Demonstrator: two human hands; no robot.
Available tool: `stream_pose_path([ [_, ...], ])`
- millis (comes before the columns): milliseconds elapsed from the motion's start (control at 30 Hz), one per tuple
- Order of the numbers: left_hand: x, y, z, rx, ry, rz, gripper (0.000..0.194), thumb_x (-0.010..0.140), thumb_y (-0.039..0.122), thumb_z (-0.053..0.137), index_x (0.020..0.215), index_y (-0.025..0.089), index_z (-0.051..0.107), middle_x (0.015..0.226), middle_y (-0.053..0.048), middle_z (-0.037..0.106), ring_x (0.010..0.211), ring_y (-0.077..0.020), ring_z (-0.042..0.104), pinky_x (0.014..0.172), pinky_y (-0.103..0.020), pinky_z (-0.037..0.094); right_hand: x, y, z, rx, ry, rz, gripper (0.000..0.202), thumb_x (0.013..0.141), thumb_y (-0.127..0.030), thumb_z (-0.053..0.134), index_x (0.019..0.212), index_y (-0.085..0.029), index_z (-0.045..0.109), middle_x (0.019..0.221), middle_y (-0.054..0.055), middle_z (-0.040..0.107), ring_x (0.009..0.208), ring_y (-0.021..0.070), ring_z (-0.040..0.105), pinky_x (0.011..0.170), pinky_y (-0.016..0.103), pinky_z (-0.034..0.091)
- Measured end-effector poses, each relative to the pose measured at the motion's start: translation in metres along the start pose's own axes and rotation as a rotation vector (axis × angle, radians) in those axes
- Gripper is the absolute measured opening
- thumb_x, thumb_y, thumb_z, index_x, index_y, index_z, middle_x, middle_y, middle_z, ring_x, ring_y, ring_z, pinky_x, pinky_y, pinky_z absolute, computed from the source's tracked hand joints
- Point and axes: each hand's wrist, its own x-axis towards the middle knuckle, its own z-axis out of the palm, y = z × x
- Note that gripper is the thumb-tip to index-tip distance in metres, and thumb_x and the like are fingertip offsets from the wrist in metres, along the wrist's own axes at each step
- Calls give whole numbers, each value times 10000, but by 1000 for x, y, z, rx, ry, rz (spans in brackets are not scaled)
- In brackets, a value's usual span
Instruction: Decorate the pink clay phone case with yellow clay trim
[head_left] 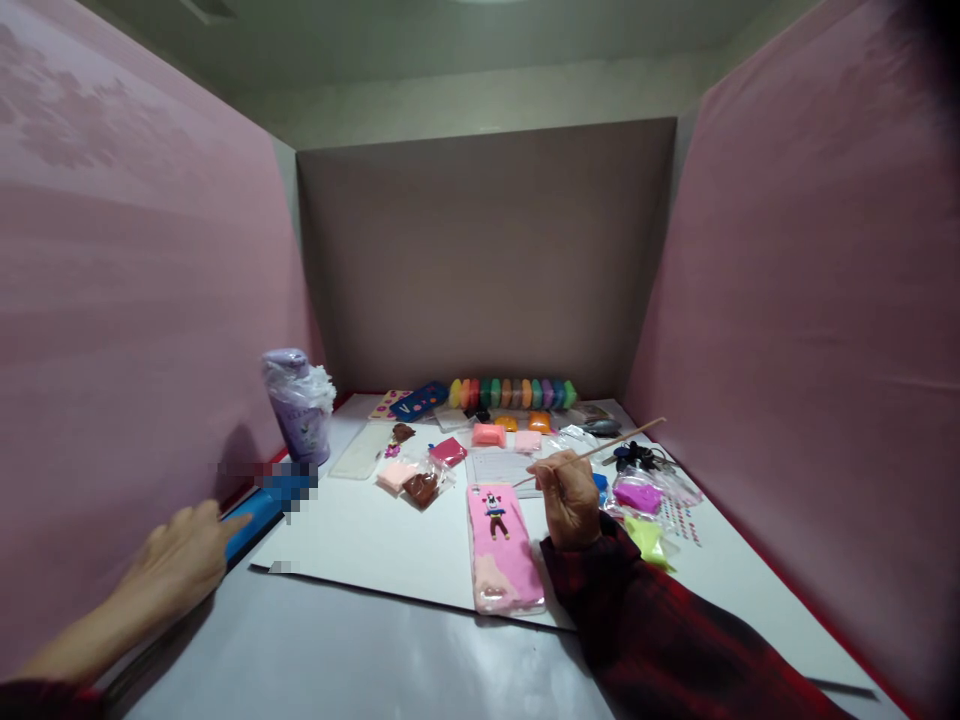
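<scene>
My right hand [570, 500] pinches a thin wooden stick [619, 438], its lower end just above the top of a pink phone case [516, 555]. The case lies upright to me on the white board, with a small clay figure [495, 518] in dark trousers near its top and a paler patch low down. My left hand [176, 555] is off to the left, index finger stretched onto a long blue object [255, 515] whose far end is blurred out. It grips nothing that I can see. Packets of brown clay [421, 489] and pale pink clay [396, 476] lie left of the case.
A wrapped purple bottle [300, 415] stands at the left. A row of coloured clay pots [514, 393] lies along the back. Magenta clay [637, 495], yellow clay [649, 540] and dark cords [637, 457] lie at the right. Pink walls [810, 330] flank the white board [360, 550].
</scene>
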Motion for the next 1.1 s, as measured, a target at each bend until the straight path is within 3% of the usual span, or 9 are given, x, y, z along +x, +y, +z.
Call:
stream_pose_path([
  [100,27,17,-10,45,-15,20,472,741,182,362,1118,197,646,851,-138,550,856,-345,545,748,-440,404,1,-1,-1,2,3,-2,260,900,-238,426,717,-196,605,595,8,557,696,181,556,733,347,379],
  [267,50,43,-32,23,116,85,525,809,229,343,1317,181,468,974,-162,549,959,-378,518,751,-434,395,1,-1,0,23,24,-9,235,899,-215,439,734,-193,605,595,7,562,698,180,549,727,348,378],
  [333,41,60,-34,-2,112,147,459,819,249,358,1233,169,542,1008,-151,556,991,-330,514,792,-398,391,0,0,1,39,30,-15,230,898,-209,443,736,-191,605,591,5,563,686,177,547,721,347,381],
  [400,26,82,-32,-78,80,307,326,819,278,408,1031,151,621,950,-124,585,940,-282,524,782,-362,387,0,1,2,58,34,-25,223,895,-202,447,739,-190,606,577,-2,562,662,172,545,713,346,384],
  [500,1,119,-24,-184,44,422,127,762,290,525,751,172,570,787,-63,592,776,-222,523,674,-310,372,-1,2,2,84,42,-33,206,892,-189,459,749,-190,608,573,-6,567,644,168,541,701,343,388],
  [600,-11,151,-21,-318,15,441,132,735,252,565,638,191,499,695,-24,567,704,-190,506,636,-285,344,-2,3,2,105,46,-35,192,887,-180,469,759,-190,611,584,0,573,646,173,536,689,344,393],
  [867,4,212,-36,-728,199,480,184,677,160,625,533,181,514,606,-4,547,673,-171,499,610,-265,312,-2,2,2,161,36,-35,202,890,-162,457,740,-193,589,600,5,566,655,174,550,670,340,410],
  [1100,19,235,-25,-903,307,435,213,716,233,623,530,184,531,579,10,513,643,-155,491,608,-264,325,-3,4,3,202,10,-21,196,893,-152,452,762,-188,593,609,8,553,635,164,543,641,332,428],
])
